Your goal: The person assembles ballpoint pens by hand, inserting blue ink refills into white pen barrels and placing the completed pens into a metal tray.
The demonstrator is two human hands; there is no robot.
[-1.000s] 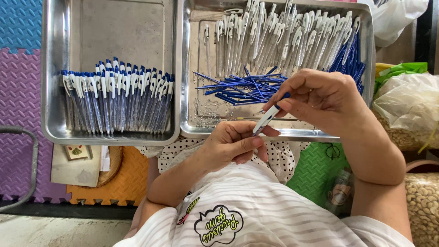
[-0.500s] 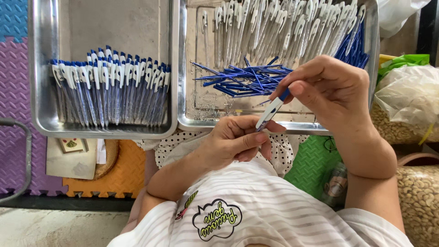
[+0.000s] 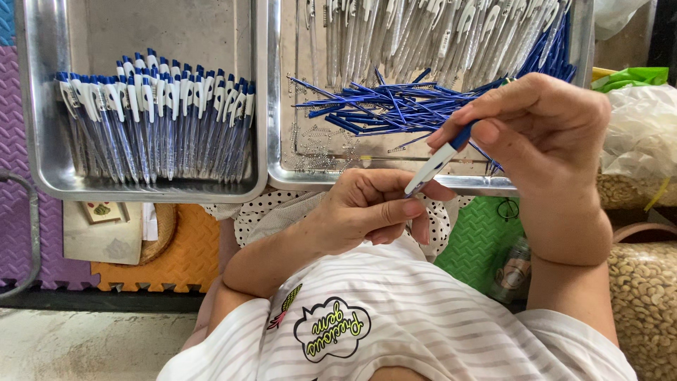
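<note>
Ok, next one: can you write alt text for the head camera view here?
Two bare hands hold a white and blue pen over a lap: the right hand pinches its blue end, the left hand grips its tip. Beyond them, one steel tray holds rows of assembled pens, another loose blue refills.

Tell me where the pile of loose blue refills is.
In the head view, the blue refills lie in the right metal tray, just beyond the right hand, below the row of pen barrels.

Your pen [image 3: 438, 159] in glossy white and blue plastic, trays [image 3: 42, 169] of dull brushed metal, refills [image 3: 381, 106] in smooth blue plastic, mats [image 3: 185, 254] of ridged foam, your shirt [image 3: 416, 317] of soft striped cloth
</note>
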